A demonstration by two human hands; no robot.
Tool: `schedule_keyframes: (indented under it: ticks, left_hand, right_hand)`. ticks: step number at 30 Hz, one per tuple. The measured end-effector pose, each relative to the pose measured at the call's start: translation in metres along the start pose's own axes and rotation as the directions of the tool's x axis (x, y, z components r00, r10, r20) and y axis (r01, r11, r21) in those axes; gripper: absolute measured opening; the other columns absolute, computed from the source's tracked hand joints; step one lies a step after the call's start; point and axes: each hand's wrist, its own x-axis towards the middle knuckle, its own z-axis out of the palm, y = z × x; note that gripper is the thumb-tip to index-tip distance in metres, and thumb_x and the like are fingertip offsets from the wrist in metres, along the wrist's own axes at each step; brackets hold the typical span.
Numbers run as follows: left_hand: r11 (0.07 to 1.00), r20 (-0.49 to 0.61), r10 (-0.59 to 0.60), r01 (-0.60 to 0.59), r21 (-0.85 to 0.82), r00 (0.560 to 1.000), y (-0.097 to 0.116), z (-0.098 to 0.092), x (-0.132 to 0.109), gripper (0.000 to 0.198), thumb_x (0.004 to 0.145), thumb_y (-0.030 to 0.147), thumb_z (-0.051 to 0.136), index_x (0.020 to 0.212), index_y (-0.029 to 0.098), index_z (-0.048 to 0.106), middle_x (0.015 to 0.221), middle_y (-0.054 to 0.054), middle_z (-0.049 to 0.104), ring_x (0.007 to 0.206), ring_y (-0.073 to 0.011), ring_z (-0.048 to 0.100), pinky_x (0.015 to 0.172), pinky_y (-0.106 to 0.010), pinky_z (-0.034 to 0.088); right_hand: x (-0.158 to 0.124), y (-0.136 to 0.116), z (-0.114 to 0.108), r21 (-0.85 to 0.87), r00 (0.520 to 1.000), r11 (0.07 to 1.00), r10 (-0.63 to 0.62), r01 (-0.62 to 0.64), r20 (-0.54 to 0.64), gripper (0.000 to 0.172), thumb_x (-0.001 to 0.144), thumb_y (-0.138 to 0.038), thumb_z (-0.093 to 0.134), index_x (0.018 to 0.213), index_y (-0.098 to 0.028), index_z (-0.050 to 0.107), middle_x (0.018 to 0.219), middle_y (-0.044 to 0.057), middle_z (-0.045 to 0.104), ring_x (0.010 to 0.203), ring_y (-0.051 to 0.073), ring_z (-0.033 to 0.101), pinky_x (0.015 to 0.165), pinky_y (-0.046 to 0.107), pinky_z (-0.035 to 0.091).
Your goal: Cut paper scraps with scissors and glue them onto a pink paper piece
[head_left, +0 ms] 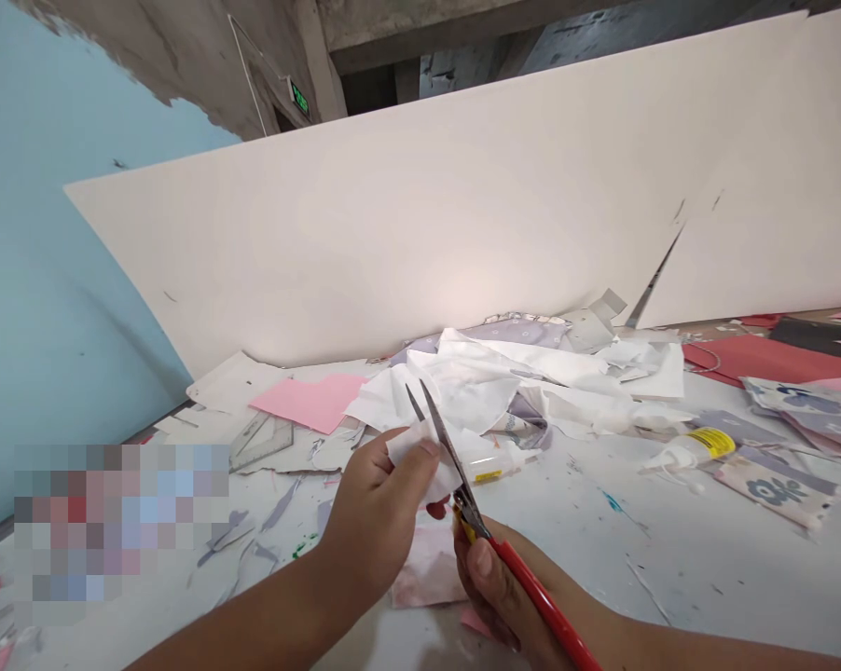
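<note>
Between thumb and fingers, my left hand (382, 499) pinches a small piece of white paper or cloth (443, 477); I cannot tell which. My right hand (494, 578) is wrapped round the red handles of a pair of scissors (471, 508). Their blades point up and away, slightly parted, right beside the edge of the white piece. Whether the blades touch it is unclear. Below the hands lies a pale pink patterned piece (427, 567) on the white tabletop (574, 578). Behind the blades is a heap of crumpled white sheets (462, 382).
A glue bottle (494, 463) lies just beyond the scissors, another glue bottle (693, 449) to the right. Pink paper (312, 401) and a clear set square (263, 443) lie at left. Red sheets (777, 359) lie at far right. A white panel (462, 214) stands behind the table.
</note>
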Motion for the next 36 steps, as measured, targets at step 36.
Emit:
schedule_keyframes:
  ticks: [36]
  left_hand:
    - [0.996,-0.039,0.018,-0.021,-0.085,0.999,-0.008,0.003,-0.001,0.028,0.078,0.033,0.048,0.055,0.018,0.043,0.049,0.005,0.044,0.051,-0.0093,0.042,0.052,-0.021,0.037]
  right_hand:
    - [-0.001,-0.002,0.008,0.054,0.981,0.991,0.126,-0.120,-0.147,0.063,0.063,-0.079,0.038,0.080,-0.021,0.053,0.065,-0.002,0.039,0.063,0.014,0.042,0.072,0.035,0.048]
